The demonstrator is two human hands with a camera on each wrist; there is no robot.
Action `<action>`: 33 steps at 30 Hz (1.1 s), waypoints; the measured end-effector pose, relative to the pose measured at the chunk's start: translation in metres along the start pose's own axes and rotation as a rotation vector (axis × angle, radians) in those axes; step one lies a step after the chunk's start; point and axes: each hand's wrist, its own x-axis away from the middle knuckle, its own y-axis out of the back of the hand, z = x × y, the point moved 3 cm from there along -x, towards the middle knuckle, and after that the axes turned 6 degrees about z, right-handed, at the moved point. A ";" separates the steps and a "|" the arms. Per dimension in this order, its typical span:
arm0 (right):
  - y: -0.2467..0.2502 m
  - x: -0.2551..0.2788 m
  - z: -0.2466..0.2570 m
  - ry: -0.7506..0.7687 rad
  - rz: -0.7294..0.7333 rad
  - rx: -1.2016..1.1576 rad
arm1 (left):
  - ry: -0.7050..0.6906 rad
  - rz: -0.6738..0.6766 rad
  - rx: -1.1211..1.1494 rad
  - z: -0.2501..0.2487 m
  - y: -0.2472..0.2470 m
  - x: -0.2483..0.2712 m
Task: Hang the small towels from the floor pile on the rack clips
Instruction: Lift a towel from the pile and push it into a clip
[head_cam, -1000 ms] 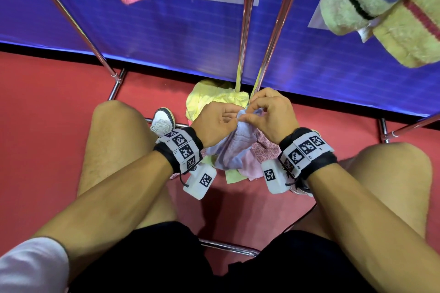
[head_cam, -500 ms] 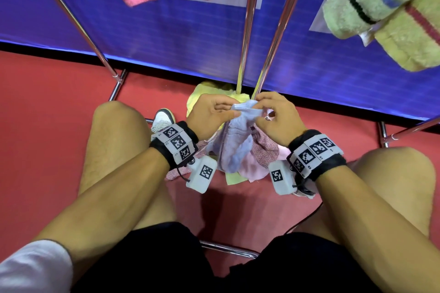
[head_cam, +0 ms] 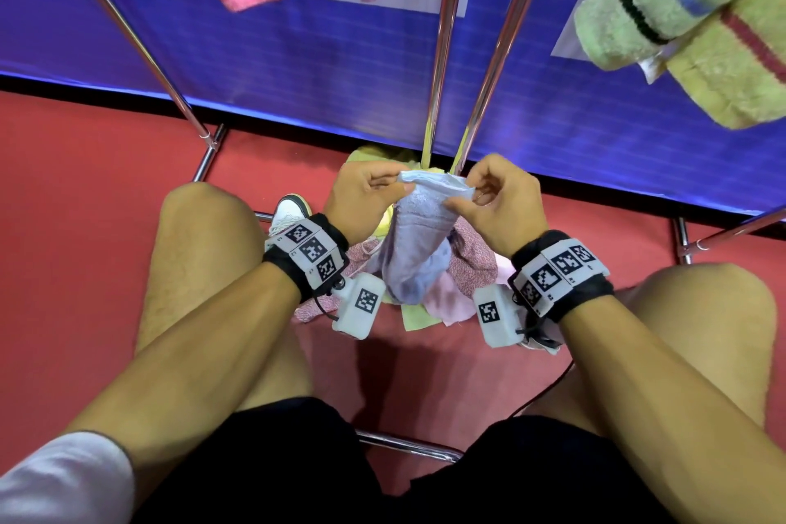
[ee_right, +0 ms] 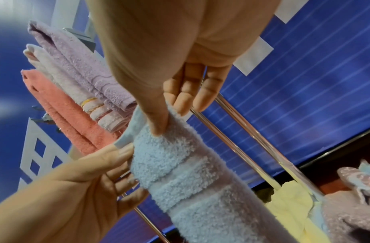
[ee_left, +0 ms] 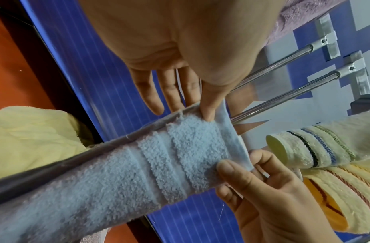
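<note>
Hands both pinching: my left hand (head_cam: 363,197) and right hand (head_cam: 502,204) each nip the top hem of the pale blue towel (head_cam: 419,240), above the floor pile (head_cam: 476,264)

The pale blue towel (ee_left: 180,148) is looped terry cloth, fluffy, with a flat smooth woven hem. The rack poles (head_cam: 442,34) are polished, mirror-bright metal. The floor (head_cam: 85,225) looks matt red. The striped towels (head_cam: 680,4) hanging above are coarse, nubby terry.
</note>
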 end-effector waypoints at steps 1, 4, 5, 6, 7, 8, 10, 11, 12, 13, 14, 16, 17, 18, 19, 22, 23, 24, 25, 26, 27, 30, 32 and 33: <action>-0.001 -0.001 0.001 -0.009 0.007 -0.086 | -0.007 -0.008 0.001 -0.001 0.001 0.000; -0.002 -0.004 0.003 -0.014 0.069 -0.159 | 0.000 -0.003 0.026 -0.003 0.002 0.000; -0.002 -0.005 0.003 -0.015 0.098 -0.118 | 0.000 0.003 0.036 -0.004 0.002 0.000; -0.002 -0.005 0.003 -0.009 0.122 -0.068 | -0.004 0.008 0.045 -0.006 0.001 0.001; -0.002 -0.005 0.005 0.001 0.137 -0.026 | -0.008 0.009 0.052 -0.007 0.001 0.002; -0.002 -0.005 0.007 0.011 0.140 -0.002 | -0.014 0.009 0.065 -0.010 0.001 0.002; -0.002 -0.004 0.012 0.019 0.135 -0.012 | -0.015 -0.004 0.110 -0.014 0.002 0.003; -0.002 -0.004 0.014 0.011 0.137 -0.048 | -0.005 -0.011 0.136 -0.016 0.003 0.004; -0.004 -0.003 0.016 -0.007 0.139 -0.110 | 0.009 -0.017 0.156 -0.018 0.004 0.005; -0.005 -0.003 0.017 -0.024 0.139 -0.167 | 0.019 -0.021 0.171 -0.021 0.005 0.005; -0.007 -0.002 0.019 -0.034 0.130 -0.198 | 0.026 -0.027 0.179 -0.023 0.006 0.006; -0.009 -0.002 0.025 -0.030 0.103 -0.225 | 0.037 -0.042 0.180 -0.028 0.011 0.010; -0.009 -0.002 0.028 -0.027 0.079 -0.239 | 0.043 -0.038 0.182 -0.031 0.014 0.011; -0.008 -0.002 0.031 -0.026 0.056 -0.249 | 0.047 -0.031 0.188 -0.036 0.017 0.010; -0.005 -0.003 0.035 -0.022 0.034 -0.255 | 0.050 -0.029 0.192 -0.041 0.020 0.009; 0.010 -0.007 0.054 -0.002 0.006 -0.297 | 0.026 -0.037 0.193 -0.063 0.028 0.002; 0.017 -0.010 0.062 0.017 -0.006 -0.298 | 0.009 -0.032 0.188 -0.073 0.030 -0.001; 0.025 -0.013 0.071 0.039 -0.020 -0.286 | -0.013 -0.025 0.185 -0.084 0.031 -0.003; 0.034 -0.017 0.081 0.068 -0.033 -0.276 | -0.035 -0.021 0.178 -0.095 0.033 -0.005; 0.042 -0.020 0.092 0.098 -0.046 -0.271 | -0.061 -0.022 0.172 -0.107 0.035 -0.007; 0.050 -0.024 0.104 0.125 -0.057 -0.268 | -0.083 -0.031 0.166 -0.119 0.037 -0.008; 0.073 -0.032 0.140 0.200 -0.077 -0.234 | -0.126 -0.062 0.176 -0.155 0.046 -0.011; 0.087 -0.033 0.165 0.241 -0.085 -0.203 | -0.145 -0.065 0.196 -0.177 0.052 -0.012; 0.094 -0.034 0.176 0.259 -0.088 -0.192 | -0.157 -0.060 0.197 -0.189 0.056 -0.012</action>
